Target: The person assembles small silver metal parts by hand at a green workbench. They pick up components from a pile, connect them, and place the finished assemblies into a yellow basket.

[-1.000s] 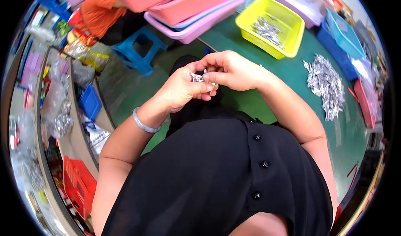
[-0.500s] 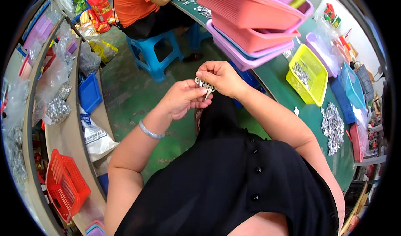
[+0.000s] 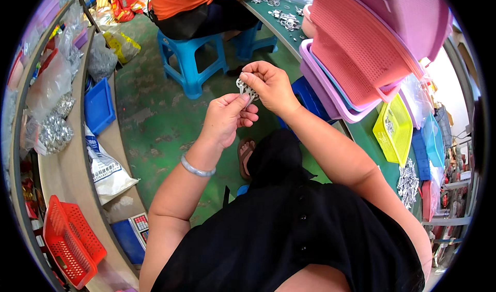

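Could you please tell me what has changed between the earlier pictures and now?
The view swung left, away from the table; the yellow basket slid to the right edge. Both hands, left and right, still pinch the small metal part between them.

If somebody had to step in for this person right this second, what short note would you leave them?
Left hand: fingers closed on the lower end of a small metal part.
Right hand: pinches the same part from above; both held up in front of the body, over the green floor.
More metal parts: a loose heap on the green table, some in the yellow basket.
Done: one part picked up.
Left: the heap looks large; how far the part in hand has got cannot be told.
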The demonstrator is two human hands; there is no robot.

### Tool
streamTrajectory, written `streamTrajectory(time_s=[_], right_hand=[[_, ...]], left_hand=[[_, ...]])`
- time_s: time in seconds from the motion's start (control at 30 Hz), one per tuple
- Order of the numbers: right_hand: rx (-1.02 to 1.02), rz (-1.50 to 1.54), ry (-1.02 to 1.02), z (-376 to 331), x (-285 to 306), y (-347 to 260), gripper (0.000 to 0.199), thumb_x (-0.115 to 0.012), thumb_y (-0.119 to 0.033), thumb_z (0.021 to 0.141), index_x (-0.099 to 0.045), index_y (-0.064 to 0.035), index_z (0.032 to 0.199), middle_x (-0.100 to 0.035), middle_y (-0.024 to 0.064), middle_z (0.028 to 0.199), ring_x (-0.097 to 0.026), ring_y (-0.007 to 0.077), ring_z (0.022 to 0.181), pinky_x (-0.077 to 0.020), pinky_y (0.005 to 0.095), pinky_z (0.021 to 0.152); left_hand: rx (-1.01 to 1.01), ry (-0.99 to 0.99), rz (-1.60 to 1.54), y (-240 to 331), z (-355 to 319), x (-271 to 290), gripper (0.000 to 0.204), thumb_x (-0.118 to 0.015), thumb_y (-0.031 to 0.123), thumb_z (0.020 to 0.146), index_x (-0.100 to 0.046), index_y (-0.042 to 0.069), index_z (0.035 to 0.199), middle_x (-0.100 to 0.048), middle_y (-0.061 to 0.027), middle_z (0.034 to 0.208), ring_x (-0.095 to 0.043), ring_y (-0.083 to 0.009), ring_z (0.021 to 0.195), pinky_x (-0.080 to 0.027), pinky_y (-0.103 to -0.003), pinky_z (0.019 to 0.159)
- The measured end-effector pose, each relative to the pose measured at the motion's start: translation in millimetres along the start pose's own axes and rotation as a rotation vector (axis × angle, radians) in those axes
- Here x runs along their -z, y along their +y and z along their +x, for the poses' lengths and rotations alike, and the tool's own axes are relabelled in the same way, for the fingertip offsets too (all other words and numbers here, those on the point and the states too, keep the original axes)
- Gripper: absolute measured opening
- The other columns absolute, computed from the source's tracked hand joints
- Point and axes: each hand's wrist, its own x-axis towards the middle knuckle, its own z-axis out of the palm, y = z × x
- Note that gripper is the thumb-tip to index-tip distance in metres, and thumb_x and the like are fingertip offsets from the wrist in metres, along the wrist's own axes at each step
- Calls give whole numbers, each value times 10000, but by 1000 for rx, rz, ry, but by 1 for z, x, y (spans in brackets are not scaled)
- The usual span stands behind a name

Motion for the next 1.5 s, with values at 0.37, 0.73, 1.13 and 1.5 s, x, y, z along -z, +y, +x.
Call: streamTrajectory(time_s=[0.37, 0.73, 1.13, 1.5], right_hand=[[94, -89, 178, 36, -24, 19, 176, -607, -165, 808, -551, 1, 824, -552, 1, 614, -470, 39, 563, -391, 205, 507], [-237, -207, 4, -24, 16, 47, 186, -504, -181, 857, -526, -10, 788, -498, 4, 632, -456, 77, 583, -391, 236, 528], [-423, -703, 13, -218, 140, -18, 152, -612, -118, 771, -600, 1, 865, -595, 90, 692, -573, 148, 603, -460, 265, 558], [-745, -702, 367, -345, 208, -27, 145, -617, -132, 774, -607, 11, 795, -583, 86, 614, -529, 98, 544, -445, 253, 526]], left_hand=[[-63, 13, -3, 6, 22, 26, 136, -544, 153, 844, -575, 21, 839, -594, -50, 676, -560, -102, 558, -433, -193, 485], [-30, 132, -235, 27, 122, 35, 129, -525, 124, 853, -566, 3, 831, -580, -54, 709, -555, -103, 592, -454, -188, 475], [-28, 269, -191, 52, 261, -18, 139, -522, 110, 845, -552, -7, 776, -559, -58, 650, -526, -95, 494, -417, -170, 376], [109, 222, -232, 42, 336, -44, 184, -485, 160, 873, -534, 3, 790, -543, -53, 608, -487, -104, 436, -397, -175, 337]])
